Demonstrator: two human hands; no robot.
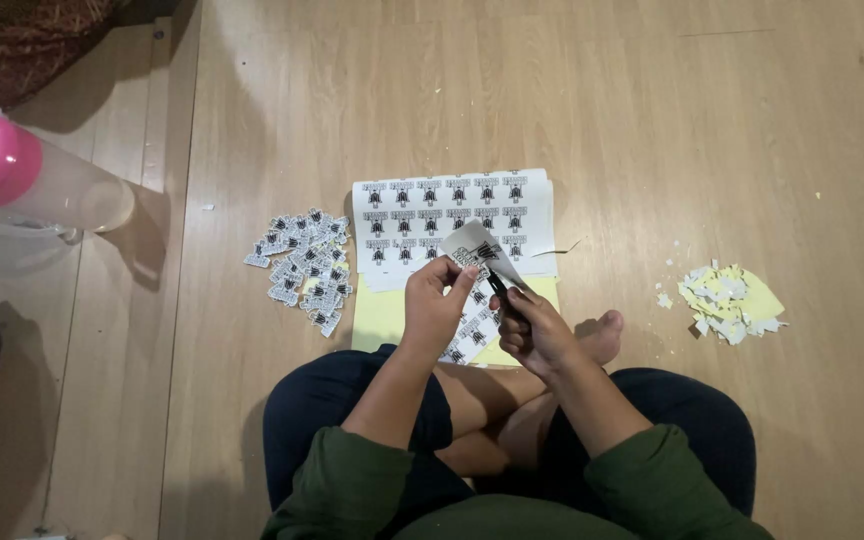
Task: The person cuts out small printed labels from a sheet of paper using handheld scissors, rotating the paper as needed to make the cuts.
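While the legs are crossed on the pale wooden plank floor (652, 130), both forearms, in dark green sleeves pushed back, are stretched forward over the lap. A strip of white paper printed with small black emblems (473, 322) is pinched in the left hand (435, 305), whose fingers are closed on its upper part; the strip's top end curls away above the knuckles and its lower end hangs down between the two hands. A pair of black-handled scissors with shiny blades (497, 281) is gripped by the right hand (535, 328), the fingers folded tightly round the handles, and the blades are laid against the strip just beside the left fingertips. Whether the blades are parted cannot be told. A bare foot (604, 335) is seen just right of the right hand.

Under the hands a pale yellow backing sheet (377, 315) is spread on the floor, and beyond it, partly overlapping it, a white sheet printed with rows of the same black emblems (452, 200) is laid flat. To the left of these sheets a loose heap of small cut-out emblem stickers (302, 262) is gathered. Well apart on the right, a small pile of yellow and white paper offcuts (727, 300) is scattered. At the far left, a clear plastic bottle with a pink lid (32, 180) is lying on its side.
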